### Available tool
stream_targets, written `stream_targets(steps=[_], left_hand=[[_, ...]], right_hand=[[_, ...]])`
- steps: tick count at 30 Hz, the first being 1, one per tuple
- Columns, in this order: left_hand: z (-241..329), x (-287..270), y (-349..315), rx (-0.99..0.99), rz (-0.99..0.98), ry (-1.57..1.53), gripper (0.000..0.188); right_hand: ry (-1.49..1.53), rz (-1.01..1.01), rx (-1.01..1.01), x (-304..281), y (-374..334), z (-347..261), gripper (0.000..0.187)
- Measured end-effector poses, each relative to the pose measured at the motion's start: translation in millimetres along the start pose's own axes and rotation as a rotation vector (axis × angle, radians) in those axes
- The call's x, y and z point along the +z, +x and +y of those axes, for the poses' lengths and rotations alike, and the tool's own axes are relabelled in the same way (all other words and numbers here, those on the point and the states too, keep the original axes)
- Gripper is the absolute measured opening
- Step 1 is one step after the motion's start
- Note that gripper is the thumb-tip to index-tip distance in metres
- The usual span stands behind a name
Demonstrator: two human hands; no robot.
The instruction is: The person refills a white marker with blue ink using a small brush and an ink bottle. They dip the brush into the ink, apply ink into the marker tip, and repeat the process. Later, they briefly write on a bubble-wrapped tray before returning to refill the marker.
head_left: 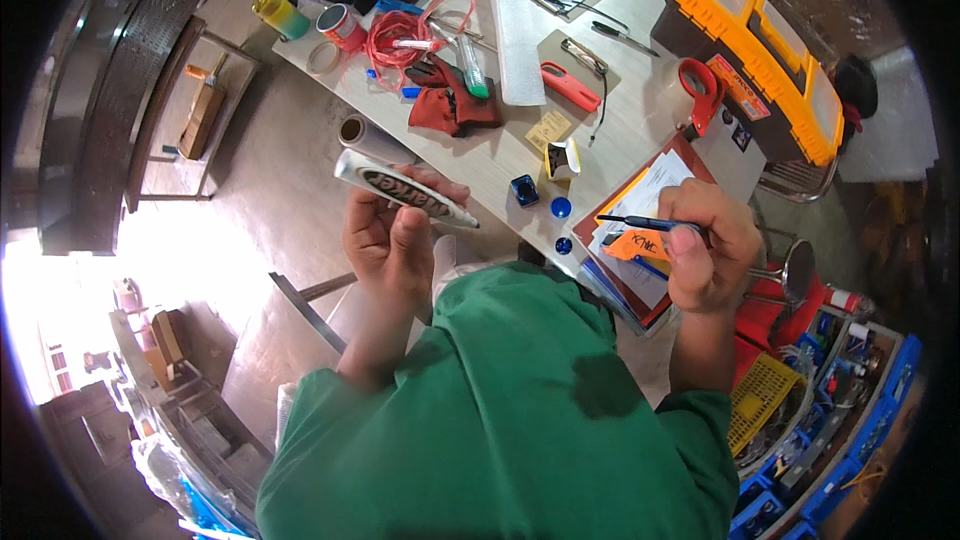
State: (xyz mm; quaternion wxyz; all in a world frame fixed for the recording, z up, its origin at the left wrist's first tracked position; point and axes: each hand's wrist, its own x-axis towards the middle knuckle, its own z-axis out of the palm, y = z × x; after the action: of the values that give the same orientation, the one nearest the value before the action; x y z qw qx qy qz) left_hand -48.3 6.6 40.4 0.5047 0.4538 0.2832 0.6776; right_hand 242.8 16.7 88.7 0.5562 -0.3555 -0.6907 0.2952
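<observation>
In my left hand (392, 240), closed round its barrel, is a white marker (410, 195) with a dark printed label, tilted down to the right. Between the thumb and fingers of my right hand (705, 245) is a slim dark blue stick (638, 222) with a narrow black end, pointing left; its exact kind is unclear. An orange tag-like piece (637, 244) shows just below it, over the papers (655, 190). On the table between my hands stand a small square bottle of dark blue ink (523, 191) and an open yellow box (562, 160). Two blue caps (561, 207) lie nearby.
A yellow-and-black toolbox (757, 55) fills the table's right end, beside a tape dispenser (702, 90). Farther left lie a red box cutter (570, 87), red gloves (450, 105), red string (395, 40) and a foam strip (510, 25). Blue parts bins (880, 420) stand at lower right.
</observation>
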Motion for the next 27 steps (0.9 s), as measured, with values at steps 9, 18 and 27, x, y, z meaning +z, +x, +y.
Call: stream_targets(steps=[9,18,27], left_hand=[[-46,-33,18,0.134,0.07,0.462,0.027],[-108,-67,1,-0.105,0.094,0.388,0.024],[-146,-72,-43,-0.156,-0.02,0.502,0.024]], right_hand=[[0.031,0.079,0.293,22,-40,24,0.025],[-0.009,0.075,0.572,54,-81,64,0.023],[-0.291,-0.167,0.601,74,-77,106,0.025]])
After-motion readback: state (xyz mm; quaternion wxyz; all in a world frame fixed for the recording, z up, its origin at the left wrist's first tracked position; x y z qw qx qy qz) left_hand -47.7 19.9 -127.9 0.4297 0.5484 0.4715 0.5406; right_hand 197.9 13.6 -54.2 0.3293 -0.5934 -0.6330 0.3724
